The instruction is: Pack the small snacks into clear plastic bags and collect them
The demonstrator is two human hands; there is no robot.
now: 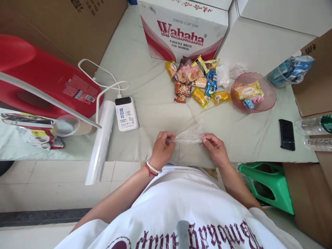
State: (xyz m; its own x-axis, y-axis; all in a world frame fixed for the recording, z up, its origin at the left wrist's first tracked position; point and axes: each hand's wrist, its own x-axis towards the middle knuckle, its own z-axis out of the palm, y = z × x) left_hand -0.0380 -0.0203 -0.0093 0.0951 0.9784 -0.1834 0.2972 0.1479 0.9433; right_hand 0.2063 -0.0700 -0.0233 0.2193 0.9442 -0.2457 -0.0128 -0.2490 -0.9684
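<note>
A stockroom-like packing spot: stacked cartons point(64, 20), a water case point(181, 27), loose snacks point(197, 81)

Cloth-covered table point(155, 103): snacks point(197, 83), phone point(286, 134)

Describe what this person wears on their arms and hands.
Both forearms are bare; no sleeves reach them. The left hand has a thin ring on one finger, and its wrist carries a white beaded bracelet beside a red cord bracelet. The right hand shows no jewellery. The white T-shirt bears dark red lettering.
</note>
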